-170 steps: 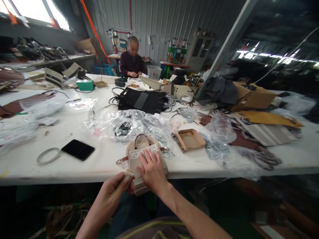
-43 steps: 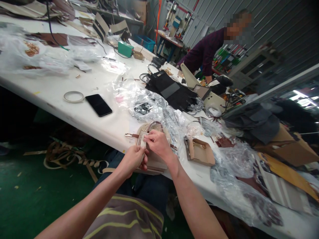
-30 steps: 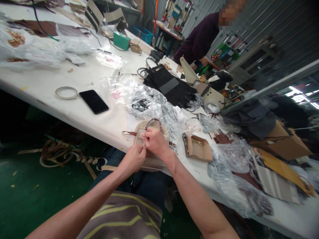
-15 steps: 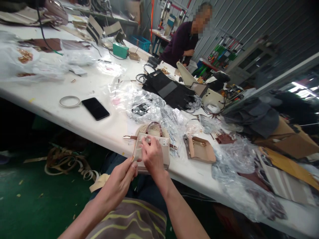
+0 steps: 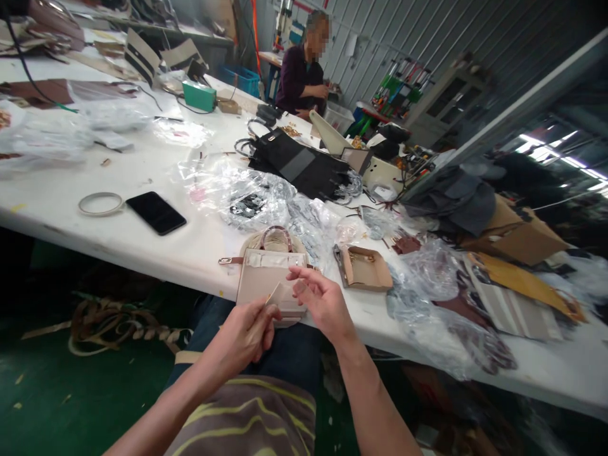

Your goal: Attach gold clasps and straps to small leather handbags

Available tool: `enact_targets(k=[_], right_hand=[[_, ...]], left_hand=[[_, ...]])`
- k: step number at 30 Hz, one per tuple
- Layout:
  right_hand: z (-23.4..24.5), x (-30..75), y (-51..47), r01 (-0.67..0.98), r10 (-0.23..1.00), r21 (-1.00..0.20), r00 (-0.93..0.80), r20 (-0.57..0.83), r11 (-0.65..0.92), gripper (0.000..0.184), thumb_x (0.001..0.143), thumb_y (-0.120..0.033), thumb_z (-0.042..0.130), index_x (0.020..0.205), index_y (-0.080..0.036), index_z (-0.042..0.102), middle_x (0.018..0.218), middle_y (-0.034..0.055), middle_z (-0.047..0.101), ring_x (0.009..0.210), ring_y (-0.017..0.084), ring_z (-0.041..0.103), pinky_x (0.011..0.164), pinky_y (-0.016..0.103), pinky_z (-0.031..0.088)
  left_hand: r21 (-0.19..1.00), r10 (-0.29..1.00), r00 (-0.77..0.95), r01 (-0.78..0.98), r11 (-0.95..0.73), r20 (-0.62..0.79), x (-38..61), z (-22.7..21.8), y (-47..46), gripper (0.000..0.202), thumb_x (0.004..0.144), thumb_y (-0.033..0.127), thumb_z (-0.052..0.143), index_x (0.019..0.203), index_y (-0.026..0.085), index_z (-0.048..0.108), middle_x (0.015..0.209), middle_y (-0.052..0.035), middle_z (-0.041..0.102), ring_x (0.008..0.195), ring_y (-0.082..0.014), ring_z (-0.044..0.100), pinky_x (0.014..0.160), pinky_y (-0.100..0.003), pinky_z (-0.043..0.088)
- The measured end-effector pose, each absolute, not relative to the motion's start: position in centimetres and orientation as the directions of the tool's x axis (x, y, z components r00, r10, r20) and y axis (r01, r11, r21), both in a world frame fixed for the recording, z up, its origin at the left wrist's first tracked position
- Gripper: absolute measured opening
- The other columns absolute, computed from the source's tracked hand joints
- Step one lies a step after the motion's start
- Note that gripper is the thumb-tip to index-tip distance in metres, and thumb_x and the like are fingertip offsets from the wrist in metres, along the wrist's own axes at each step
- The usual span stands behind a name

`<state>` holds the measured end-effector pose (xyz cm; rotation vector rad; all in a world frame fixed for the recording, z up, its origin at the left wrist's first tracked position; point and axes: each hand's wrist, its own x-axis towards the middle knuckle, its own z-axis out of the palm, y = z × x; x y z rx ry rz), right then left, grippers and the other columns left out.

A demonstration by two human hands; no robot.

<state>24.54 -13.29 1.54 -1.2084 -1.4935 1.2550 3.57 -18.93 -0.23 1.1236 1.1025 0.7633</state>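
A small beige handbag [image 5: 251,278] with a brown curved handle stands at the table's front edge, before my lap. A brown strap with a metal buckle [image 5: 231,260] sticks out at its left side. My left hand [image 5: 254,323] pinches a small, thin beige piece [image 5: 274,292] in front of the bag; what kind of piece it is, I cannot make out. Just right of that piece, my right hand [image 5: 325,304] hovers by the bag's right side, fingers apart and holding nothing visible. Both hands hide the bag's lower right part.
Right of the bag sits a small cardboard box [image 5: 368,269] with metal bits inside. Plastic bags [image 5: 261,196] spread behind it, near black bag pieces [image 5: 304,164]. Leftward lie a phone [image 5: 156,213] and a tape roll [image 5: 100,204]. A person [image 5: 301,79] is across the table.
My right hand has come off the bag's front, moved right and opened. My left hand still pinches the beige piece, now slightly farther right. The whole view has shifted.
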Motion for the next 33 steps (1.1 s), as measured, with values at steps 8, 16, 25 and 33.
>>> enact_targets(k=[8,16,25,33], right_hand=[[1.8,24.8,-13.4,0.272,0.987,-0.961,-0.159,0.014,0.057,0.018,0.092,-0.040,0.089,0.094,-0.022,0.089,0.093,0.0051,0.082,0.080,0.019,0.071,0.070,0.028,0.055],[1.4,24.3,-12.3,0.404,0.980,-0.896,-0.007,0.199,0.185,0.018,0.100,-0.033,0.076,0.090,-0.021,0.085,0.093,0.0050,0.080,0.085,0.021,0.072,0.069,0.029,0.053],[0.1,26.7,-6.3,0.691,0.909,-0.594,-0.266,0.320,0.412,0.021,0.105,-0.019,0.068,0.095,-0.023,0.086,0.102,0.0076,0.080,0.095,0.024,0.073,0.088,0.035,0.054],[-2.0,26.6,-4.5,0.747,0.896,-0.497,-0.340,0.285,0.442,0.026,0.104,-0.011,0.069,0.087,-0.021,0.086,0.097,0.0064,0.074,0.091,0.022,0.068,0.086,0.034,0.051]], left_hand=[[0.942,0.874,0.369,0.011,0.336,-0.316,5.7,-0.9,-18.1,0.060,0.104,0.075,0.051,0.092,0.019,0.066,0.066,-0.0103,0.077,0.043,-0.0181,0.065,0.042,-0.023,0.039],[0.951,0.923,0.229,0.070,0.303,-0.311,7.3,-1.3,-18.2,0.061,0.107,0.071,0.051,0.078,0.020,0.066,0.053,-0.0055,0.069,0.039,-0.0143,0.051,0.045,-0.024,0.038],[0.799,0.915,0.195,-0.445,0.405,-0.355,13.7,-3.0,-15.4,0.055,0.099,0.073,0.064,0.091,0.018,0.064,0.061,0.0029,0.055,0.047,-0.0107,0.046,0.047,-0.022,0.034],[0.702,0.868,0.181,-0.523,0.484,-0.463,14.4,-4.6,-13.9,0.050,0.099,0.066,0.067,0.089,0.017,0.063,0.062,0.0023,0.054,0.047,-0.0102,0.045,0.047,-0.023,0.035]])
